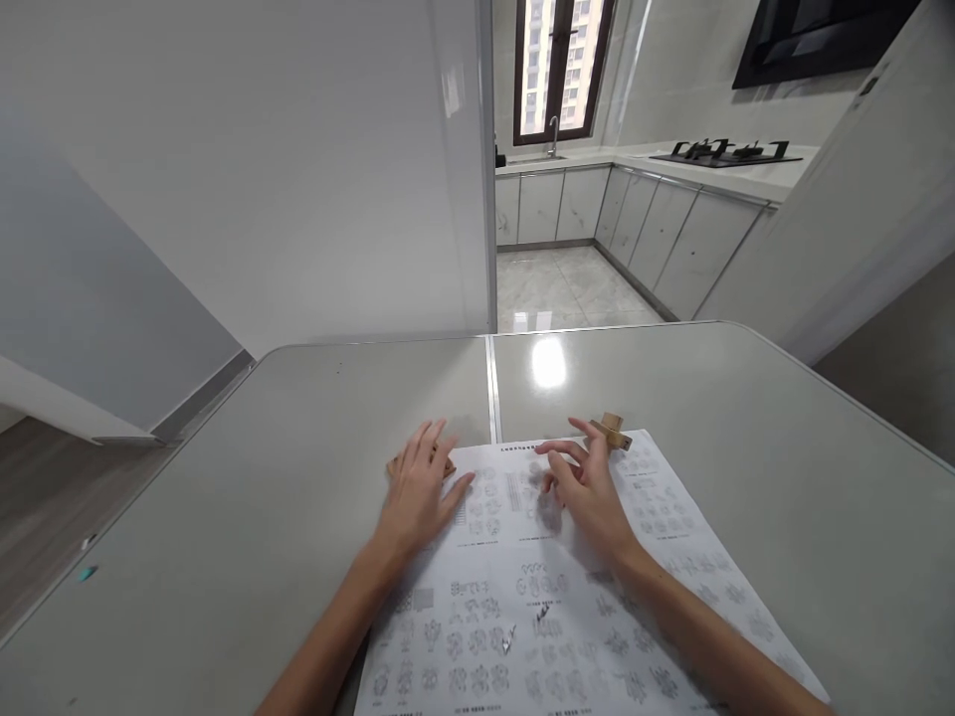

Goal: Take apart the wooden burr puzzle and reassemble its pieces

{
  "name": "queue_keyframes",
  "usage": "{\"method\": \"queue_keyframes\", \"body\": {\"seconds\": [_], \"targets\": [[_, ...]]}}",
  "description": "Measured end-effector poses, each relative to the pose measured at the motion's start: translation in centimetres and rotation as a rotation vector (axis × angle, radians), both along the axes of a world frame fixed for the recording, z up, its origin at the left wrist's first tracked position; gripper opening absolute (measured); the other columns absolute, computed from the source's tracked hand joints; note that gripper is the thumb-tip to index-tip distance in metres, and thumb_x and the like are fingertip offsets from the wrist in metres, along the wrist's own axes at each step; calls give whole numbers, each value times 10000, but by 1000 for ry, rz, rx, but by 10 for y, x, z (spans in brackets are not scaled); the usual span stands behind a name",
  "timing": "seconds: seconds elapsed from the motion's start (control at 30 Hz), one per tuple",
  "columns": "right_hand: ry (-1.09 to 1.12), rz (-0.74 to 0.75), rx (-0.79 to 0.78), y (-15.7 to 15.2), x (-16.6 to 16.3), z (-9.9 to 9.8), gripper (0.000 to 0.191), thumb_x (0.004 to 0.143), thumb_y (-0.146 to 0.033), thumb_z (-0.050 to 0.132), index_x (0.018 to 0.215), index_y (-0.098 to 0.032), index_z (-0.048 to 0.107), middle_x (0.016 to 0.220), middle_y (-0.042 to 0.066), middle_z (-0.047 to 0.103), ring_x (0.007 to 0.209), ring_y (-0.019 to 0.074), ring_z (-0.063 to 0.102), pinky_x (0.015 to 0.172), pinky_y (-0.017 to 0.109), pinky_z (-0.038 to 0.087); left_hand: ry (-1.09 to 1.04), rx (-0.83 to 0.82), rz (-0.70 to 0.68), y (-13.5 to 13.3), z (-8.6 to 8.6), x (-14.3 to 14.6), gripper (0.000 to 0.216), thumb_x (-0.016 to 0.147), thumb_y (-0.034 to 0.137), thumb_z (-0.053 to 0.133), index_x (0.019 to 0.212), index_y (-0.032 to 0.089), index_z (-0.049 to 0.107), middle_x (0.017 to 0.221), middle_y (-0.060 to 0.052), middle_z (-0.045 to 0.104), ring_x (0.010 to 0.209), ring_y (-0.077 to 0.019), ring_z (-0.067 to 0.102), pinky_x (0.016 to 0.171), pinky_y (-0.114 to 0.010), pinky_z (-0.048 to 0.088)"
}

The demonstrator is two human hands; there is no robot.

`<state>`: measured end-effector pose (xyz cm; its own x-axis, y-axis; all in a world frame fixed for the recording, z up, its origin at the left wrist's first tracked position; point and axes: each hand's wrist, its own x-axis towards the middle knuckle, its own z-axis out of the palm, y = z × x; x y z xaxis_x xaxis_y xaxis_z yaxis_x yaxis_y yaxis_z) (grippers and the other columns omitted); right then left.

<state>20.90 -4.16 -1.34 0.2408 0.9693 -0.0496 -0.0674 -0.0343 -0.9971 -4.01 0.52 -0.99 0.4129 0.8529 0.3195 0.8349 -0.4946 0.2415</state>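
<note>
While your left hand (418, 494) lies flat and open on the surface (224, 517), its fingers are spread and it grasps nothing. Its palm rests at the left edge of the sheet (567, 607), and its fingertips cover most of a wooden piece (394, 465), of which only a brown edge shows beside the hand.

Your right hand (586, 487) is also released. Its fingers are loosely curled and hang over the top of the sheet, with the thumb and forefinger pointing left. The outer fingertips reach a second wooden piece (613, 432) at the top right corner of the sheet; whether they touch it cannot be told.

That second piece is a small block of light brown wood made of crossed bars. Its longest bar runs roughly left to right, tilted slightly.

The sheet is white paper printed with rows of small grey diagrams. It lies flat, its long axis running away from you, angled slightly to the left.
</note>
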Motion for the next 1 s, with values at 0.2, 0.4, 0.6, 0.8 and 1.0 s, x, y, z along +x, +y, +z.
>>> {"method": "queue_keyframes", "body": {"seconds": [0.2,0.4,0.6,0.8,1.0], "targets": [[81,-101,-29,7,10,-6,744,922,-414,718,1513,-414,267,1307,44,641,775,185,701,516,280,530,-44,53,-281,0,6,31,299,1062,266,558,1358,236,588,1613,-130,500,1536,-319,418,1200,-559,445],[50,-144,-57,10,16,-9,729,887,-379,742,1499,-405,346,1314,53,651,879,218,702,513,271,511,-133,45,-357,-1,-1,36,218,1040,197,572,1250,235,617,1500,-127,585,1421,-298,536,1137,-522,496],[-27,13,11,7,9,-5,287,962,-461,696,1162,-297,572,836,-13,607,696,169,557,531,259,411,-239,0,-307,-4,1,36,166,1045,214,571,1195,248,635,1347,-99,667,1233,-266,647,1031,-479,544],[30,333,129,-4,5,2,303,1015,-522,642,899,-256,552,699,-58,418,585,128,355,553,272,320,-414,-201,-239,-6,5,34,360,1055,460,590,1349,253,598,1288,-119,698,1177,-292,657,1022,-492,531],[-36,533,184,-13,2,12,356,1032,-542,597,836,-247,562,733,-30,445,627,152,389,599,298,340,-825,-788,-337,-14,11,39,649,1009,663,566,1503,244,516,1238,-121,714,1112,-285,687,989,-438,550]]}}
